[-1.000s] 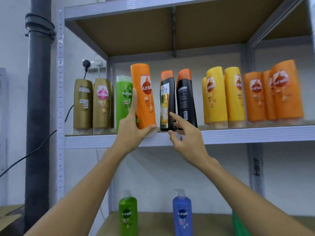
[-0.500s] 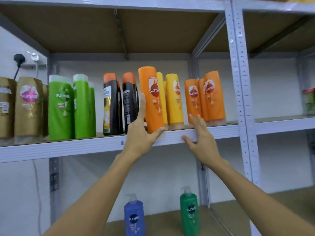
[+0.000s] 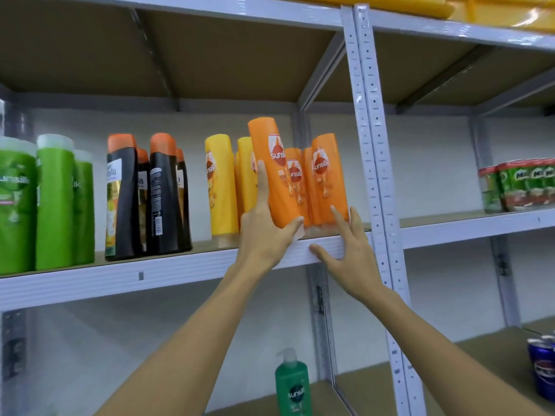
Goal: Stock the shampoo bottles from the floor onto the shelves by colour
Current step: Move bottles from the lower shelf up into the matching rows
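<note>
My left hand (image 3: 264, 232) grips an orange shampoo bottle (image 3: 274, 166) by its lower end, held tilted just in front of the shelf (image 3: 150, 274). Right behind it stand the other orange bottles (image 3: 326, 178) at the shelf's right end. My right hand (image 3: 345, 250) rests with spread fingers on the shelf's front edge, fingertips touching the base of those orange bottles. Left of them stand yellow bottles (image 3: 220, 187), black bottles with orange caps (image 3: 163, 193) and green bottles (image 3: 54, 202).
A grey upright post (image 3: 369, 145) bounds the shelf just right of the orange bottles. Green drink packs (image 3: 519, 187) sit on the neighbouring shelf. Below stand a green pump bottle (image 3: 292, 385) and blue cans (image 3: 543, 367). Yellow packages (image 3: 480, 7) lie on the top shelf.
My left hand carried the orange bottle rightwards along the shelf, from beside the green bottles to the orange group. My right hand moved right too, from the black bottles to the shelf edge.
</note>
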Action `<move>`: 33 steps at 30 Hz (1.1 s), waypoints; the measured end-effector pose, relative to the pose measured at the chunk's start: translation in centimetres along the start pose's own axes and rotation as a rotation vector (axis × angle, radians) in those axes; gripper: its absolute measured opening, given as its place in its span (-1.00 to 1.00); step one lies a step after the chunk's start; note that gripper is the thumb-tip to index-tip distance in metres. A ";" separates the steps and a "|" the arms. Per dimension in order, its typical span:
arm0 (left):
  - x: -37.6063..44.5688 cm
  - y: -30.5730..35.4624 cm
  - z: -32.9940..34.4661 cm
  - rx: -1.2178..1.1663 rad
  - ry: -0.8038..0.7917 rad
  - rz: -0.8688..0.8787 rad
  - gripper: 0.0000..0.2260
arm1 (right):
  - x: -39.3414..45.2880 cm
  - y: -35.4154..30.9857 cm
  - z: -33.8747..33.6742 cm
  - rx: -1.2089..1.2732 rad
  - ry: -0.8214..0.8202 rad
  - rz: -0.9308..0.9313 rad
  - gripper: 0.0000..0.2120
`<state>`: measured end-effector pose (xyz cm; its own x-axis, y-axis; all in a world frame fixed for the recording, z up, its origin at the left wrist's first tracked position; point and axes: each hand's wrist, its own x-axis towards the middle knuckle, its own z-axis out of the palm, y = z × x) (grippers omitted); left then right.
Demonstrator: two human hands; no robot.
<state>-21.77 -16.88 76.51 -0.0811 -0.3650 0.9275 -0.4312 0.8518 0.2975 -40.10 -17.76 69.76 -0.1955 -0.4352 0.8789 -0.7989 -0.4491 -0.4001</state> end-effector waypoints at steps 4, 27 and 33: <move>1.0 0.2 1.7 0.052 -0.046 -0.022 0.02 | 0.5 0.8 -0.3 -0.009 -0.007 0.008 -0.13; 3.0 -1.0 6.1 0.316 -0.293 -0.118 0.01 | 1.1 2.5 0.2 -0.023 0.029 -0.049 -0.13; 1.3 -1.6 4.3 0.333 -0.288 -0.038 -0.34 | 0.7 1.9 0.2 -0.009 0.016 0.002 -0.17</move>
<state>-25.01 -20.32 76.31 -0.2868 -0.5238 0.8021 -0.7008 0.6856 0.1972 -41.64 -19.05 69.61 -0.2058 -0.4234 0.8823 -0.8039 -0.4410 -0.3991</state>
